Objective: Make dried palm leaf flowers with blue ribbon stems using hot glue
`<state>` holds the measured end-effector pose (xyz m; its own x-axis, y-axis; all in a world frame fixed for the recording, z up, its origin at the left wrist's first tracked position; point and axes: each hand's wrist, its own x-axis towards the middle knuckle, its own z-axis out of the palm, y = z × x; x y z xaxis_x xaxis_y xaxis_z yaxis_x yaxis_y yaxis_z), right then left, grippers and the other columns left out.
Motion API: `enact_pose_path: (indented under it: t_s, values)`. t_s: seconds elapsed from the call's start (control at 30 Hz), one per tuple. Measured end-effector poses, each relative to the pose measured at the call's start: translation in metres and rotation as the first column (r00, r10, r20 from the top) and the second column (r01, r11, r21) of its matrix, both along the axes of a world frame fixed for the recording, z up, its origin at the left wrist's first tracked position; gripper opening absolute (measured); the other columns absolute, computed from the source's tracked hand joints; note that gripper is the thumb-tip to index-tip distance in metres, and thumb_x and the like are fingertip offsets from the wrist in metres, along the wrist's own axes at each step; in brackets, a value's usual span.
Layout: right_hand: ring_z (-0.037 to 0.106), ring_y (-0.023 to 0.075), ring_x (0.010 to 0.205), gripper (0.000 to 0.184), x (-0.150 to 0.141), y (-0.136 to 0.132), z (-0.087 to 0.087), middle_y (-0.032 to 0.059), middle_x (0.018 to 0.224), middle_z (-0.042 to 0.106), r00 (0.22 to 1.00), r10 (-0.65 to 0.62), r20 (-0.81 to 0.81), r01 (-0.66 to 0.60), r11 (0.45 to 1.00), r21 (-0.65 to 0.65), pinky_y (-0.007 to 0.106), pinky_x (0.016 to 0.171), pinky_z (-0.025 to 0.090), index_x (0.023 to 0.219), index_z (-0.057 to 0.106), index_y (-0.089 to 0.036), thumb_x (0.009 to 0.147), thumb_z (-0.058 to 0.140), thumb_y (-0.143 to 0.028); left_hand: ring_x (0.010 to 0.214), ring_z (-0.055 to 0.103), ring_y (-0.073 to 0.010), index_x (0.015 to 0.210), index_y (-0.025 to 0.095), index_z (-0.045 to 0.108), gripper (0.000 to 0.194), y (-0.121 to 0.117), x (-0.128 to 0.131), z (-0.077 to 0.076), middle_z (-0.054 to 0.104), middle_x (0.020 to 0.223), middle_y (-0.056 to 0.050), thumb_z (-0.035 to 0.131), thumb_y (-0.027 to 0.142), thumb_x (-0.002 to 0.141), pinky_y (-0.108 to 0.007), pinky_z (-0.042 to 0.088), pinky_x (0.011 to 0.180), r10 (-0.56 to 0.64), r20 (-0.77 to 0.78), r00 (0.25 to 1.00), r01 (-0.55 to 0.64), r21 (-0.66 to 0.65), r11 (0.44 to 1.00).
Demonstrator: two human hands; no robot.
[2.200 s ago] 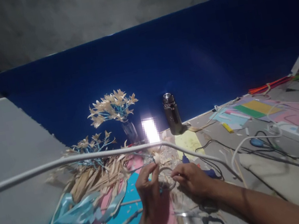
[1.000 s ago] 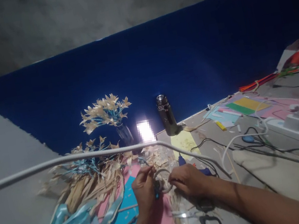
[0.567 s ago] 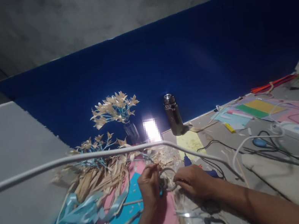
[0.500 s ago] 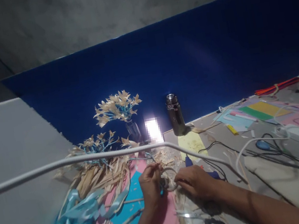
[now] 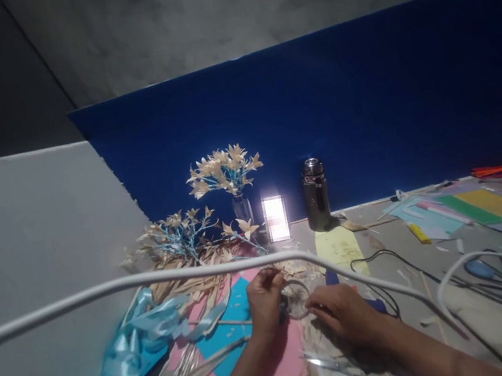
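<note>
Nearest me, below the right hand: scissors, blades pointing left, handles running toward the lower edge of view. My judgement: the right wrist does best held clear of them.

Under the left forearm: pink sheet, one; blue sheet, one, overlapping it, dotted with scraps.

Centre: ring, pale, one, between both hands, with shavings just beyond. Left hand: thumb and fingertips pressed together at the ring's upper left; what they pinch is too small to tell. Right hand: fingertips gathered at the ring's right edge, seemingly pinching it. Handling note, as I judge it: a light, even right hold steadies the ring without bending it; small, slow left movements suit so fine a pinch.

Left: ribbon, light blue, heaped. Beyond the right hand: blue tool, partly hidden. Right: black cables, tangled, a likely snag for that arm.

Across the view, above both hands: white tube, one, limiting upward room, I judge.

Farther: yellow sheet; flask, upright by its back edge; flowers, in a vase.

Last: blue board, standing behind all.
</note>
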<state>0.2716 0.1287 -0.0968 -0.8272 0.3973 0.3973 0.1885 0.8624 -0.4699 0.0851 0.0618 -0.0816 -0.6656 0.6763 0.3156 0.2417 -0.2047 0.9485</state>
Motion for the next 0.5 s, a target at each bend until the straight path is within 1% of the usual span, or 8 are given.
enact_pose_path:
  t_s: [0.1, 0.17, 0.23, 0.3, 0.4, 0.5]
  values:
    - [0.064, 0.0198, 0.074, 0.015, 0.0, 0.0, 0.001, 0.005, 0.082, 0.072, 0.999, -0.006, 0.035, 0.005, 1.0, 0.022, 0.027, 0.067, 0.042, 0.087, 0.069, -0.02, 0.092, 0.054, -0.02, 0.071, 0.071, -0.0214, 0.077, 0.017, 0.075, 0.014, -0.001, 0.0, 0.0, 0.075, 0.074, -0.006, 0.071, 0.031, 0.075, -0.033, 0.057, 0.067, 0.014, -0.037, 0.999, -0.014, -0.004, 1.0]
    - [0.064, 0.0197, 0.074, 0.017, 0.0, -0.001, 0.003, 0.0049, 0.082, 0.072, 0.999, -0.013, 0.051, 0.012, 1.0, 0.026, 0.028, 0.066, 0.041, 0.085, 0.068, -0.02, 0.094, 0.053, -0.02, 0.071, 0.071, -0.0225, 0.077, 0.018, 0.075, 0.012, -0.002, 0.001, 0.002, 0.074, 0.073, -0.007, 0.072, 0.029, 0.075, -0.034, 0.057, 0.069, 0.027, -0.074, 0.997, -0.028, -0.01, 1.0]
    - [0.064, 0.0197, 0.074, 0.019, -0.001, -0.002, 0.005, 0.0051, 0.083, 0.072, 0.998, -0.026, 0.061, 0.025, 0.999, 0.026, 0.028, 0.066, 0.041, 0.084, 0.067, -0.02, 0.095, 0.052, -0.021, 0.073, 0.071, -0.0233, 0.076, 0.018, 0.075, 0.011, -0.003, -0.001, 0.008, 0.075, 0.074, -0.007, 0.071, 0.028, 0.075, -0.036, 0.057, 0.071, 0.048, -0.109, 0.993, -0.049, -0.008, 0.999]
    - [0.065, 0.0201, 0.075, 0.017, -0.002, -0.002, 0.006, 0.0055, 0.084, 0.073, 0.997, -0.039, 0.067, 0.037, 0.999, 0.029, 0.028, 0.066, 0.04, 0.085, 0.068, -0.019, 0.095, 0.053, -0.021, 0.074, 0.071, -0.0234, 0.077, 0.019, 0.075, 0.011, -0.003, -0.008, 0.015, 0.075, 0.075, -0.007, 0.071, 0.03, 0.076, -0.036, 0.057, 0.072, 0.077, -0.138, 0.987, -0.078, 0.002, 0.997]
    - [0.066, 0.0204, 0.076, 0.015, -0.003, -0.001, 0.005, 0.0058, 0.084, 0.074, 0.997, -0.041, 0.061, 0.039, 0.999, 0.023, 0.028, 0.065, 0.039, 0.087, 0.068, -0.019, 0.094, 0.055, -0.021, 0.071, 0.071, -0.0229, 0.078, 0.018, 0.074, 0.016, -0.001, -0.033, 0.03, 0.074, 0.072, -0.005, 0.071, 0.034, 0.075, -0.034, 0.056, 0.068, 0.122, -0.187, 0.975, -0.121, 0.017, 0.993]
    - [0.066, 0.0201, 0.074, 0.016, -0.003, -0.001, 0.003, 0.0056, 0.084, 0.074, 0.999, -0.03, 0.042, 0.03, 0.999, 0.016, 0.028, 0.064, 0.037, 0.086, 0.068, -0.02, 0.093, 0.054, -0.02, 0.071, 0.069, -0.0229, 0.077, 0.017, 0.072, 0.017, 0.0, -0.069, 0.046, 0.073, 0.07, -0.005, 0.073, 0.034, 0.074, -0.031, 0.054, 0.065, 0.195, -0.249, 0.949, -0.192, 0.036, 0.981]
